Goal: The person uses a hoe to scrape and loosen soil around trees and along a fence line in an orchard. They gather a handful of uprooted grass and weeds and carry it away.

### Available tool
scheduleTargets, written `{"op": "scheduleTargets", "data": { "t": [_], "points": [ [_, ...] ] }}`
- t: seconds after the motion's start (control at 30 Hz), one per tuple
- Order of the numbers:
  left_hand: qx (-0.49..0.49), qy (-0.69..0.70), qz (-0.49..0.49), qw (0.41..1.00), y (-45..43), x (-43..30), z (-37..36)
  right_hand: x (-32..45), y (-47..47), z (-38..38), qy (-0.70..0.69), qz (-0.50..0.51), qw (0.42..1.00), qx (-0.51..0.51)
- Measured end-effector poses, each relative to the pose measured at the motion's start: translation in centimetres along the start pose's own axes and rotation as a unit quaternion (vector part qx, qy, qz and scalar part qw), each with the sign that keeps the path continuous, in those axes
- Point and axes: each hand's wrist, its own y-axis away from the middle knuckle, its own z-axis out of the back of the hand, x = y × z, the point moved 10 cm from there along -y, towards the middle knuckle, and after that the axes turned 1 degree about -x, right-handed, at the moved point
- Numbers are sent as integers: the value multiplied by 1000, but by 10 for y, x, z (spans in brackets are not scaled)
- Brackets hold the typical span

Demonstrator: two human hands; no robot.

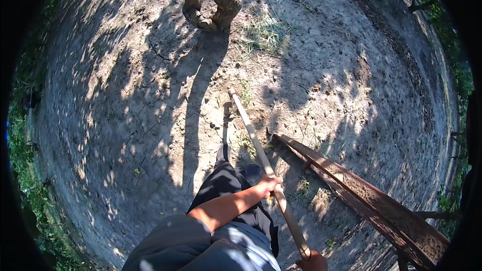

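Note:
A long, pale wooden pole slants from the lower right up toward the middle of the view. Partway along it, my left hand is wrapped around the wood. My right hand grips the pole lower in the view, near its rear end, and is partly cut off by the bottom rim. The far end of the pole is over the dry, cracked soil, just ahead of my feet. Whether a tool head is fixed there cannot be made out. Its narrow shadow falls beside my shoe.
On the right stands a long rusty metal trough with dry, crumbly brown matter in it, its near end beside the pole. A forked tree trunk rises ahead, with a tuft of dry grass beside it. Green foliage lines the left rim.

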Motion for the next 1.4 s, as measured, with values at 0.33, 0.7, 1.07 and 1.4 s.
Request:
{"op": "scheduleTargets", "data": {
  "t": [0.33, 0.7, 1.07, 1.4],
  "points": [
    [-11, -64, 5, 998, 8, -44, 16, 53, 16, 23, 57, 46, 992, -98],
    [62, -98, 106, 988, 4, -114, 54, 142, 103, 68, -388, 149, 880, -230],
    [64, -98, 72, 991, 2, -163, 70, 205, 129, 76, -495, 283, 785, -242],
    [-22, -73, 41, 996, 7, -150, 59, 174, 129, 73, -575, 217, 771, -171]
  ]
}}
